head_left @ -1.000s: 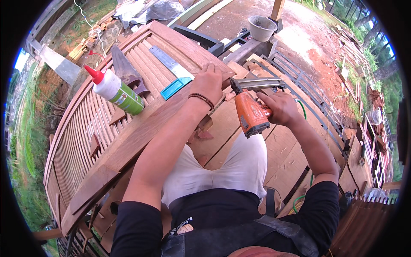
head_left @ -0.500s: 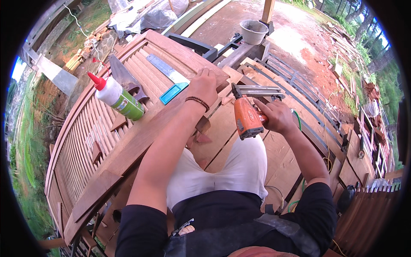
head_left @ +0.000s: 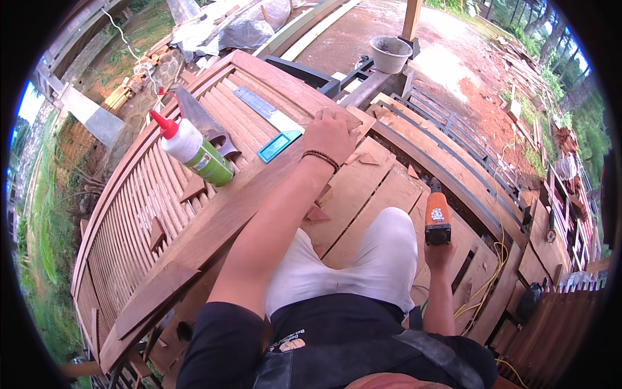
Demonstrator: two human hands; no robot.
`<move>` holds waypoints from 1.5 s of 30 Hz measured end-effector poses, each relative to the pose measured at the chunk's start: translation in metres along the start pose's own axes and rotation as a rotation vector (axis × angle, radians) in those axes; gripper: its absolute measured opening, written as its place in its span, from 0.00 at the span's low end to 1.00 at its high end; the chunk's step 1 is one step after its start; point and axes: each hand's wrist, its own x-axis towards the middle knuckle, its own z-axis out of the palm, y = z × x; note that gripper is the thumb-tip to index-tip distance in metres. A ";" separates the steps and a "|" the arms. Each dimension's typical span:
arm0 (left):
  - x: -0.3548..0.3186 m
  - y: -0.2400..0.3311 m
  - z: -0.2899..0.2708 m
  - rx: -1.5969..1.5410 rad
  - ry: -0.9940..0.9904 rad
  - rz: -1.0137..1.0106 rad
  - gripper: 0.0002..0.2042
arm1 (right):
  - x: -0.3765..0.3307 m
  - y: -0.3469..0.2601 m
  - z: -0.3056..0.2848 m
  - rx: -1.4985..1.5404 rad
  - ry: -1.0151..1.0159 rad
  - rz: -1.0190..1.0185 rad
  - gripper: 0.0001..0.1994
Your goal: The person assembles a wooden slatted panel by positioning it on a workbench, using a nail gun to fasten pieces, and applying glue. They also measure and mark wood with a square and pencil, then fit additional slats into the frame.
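My left hand (head_left: 329, 137) is closed over the near right corner of a louvered wooden panel (head_left: 278, 75), its thumb hidden. A dark beaded bracelet is on that wrist. Beside it on the panel lies a try square (head_left: 267, 111) with a turquoise handle. A hand saw (head_left: 194, 111) and a white-and-green glue bottle (head_left: 194, 153) with a red cap are farther left. My right hand (head_left: 440, 255) is wrapped round the handle of an orange nail gun (head_left: 438, 212), held to the right of my knee, apart from the panel. Most of those fingers are hidden behind the tool.
Small wooden wedges (head_left: 192, 188) lie on the slats, and offcuts (head_left: 317, 213) on the plank platform (head_left: 363, 201) below. A grey bucket (head_left: 390, 56) stands beyond the panel by a post. Yellow hose (head_left: 497, 259) loops at the right, near dark metal frames (head_left: 453, 133).
My right hand has carried the nail gun away from the panel's corner, rightward and toward me, and turned it. My left hand stays on the corner. The whole view has shifted slightly.
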 end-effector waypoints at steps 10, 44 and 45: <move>-0.004 0.007 0.010 0.005 0.104 0.009 0.19 | -0.007 -0.006 0.011 -0.151 0.023 -0.038 0.17; 0.003 0.004 0.023 0.194 -0.136 0.120 0.32 | -0.003 -0.040 0.004 -0.387 -0.223 0.090 0.29; 0.006 0.004 0.022 0.194 -0.129 0.126 0.30 | -0.006 -0.053 -0.006 -0.370 -0.206 0.061 0.28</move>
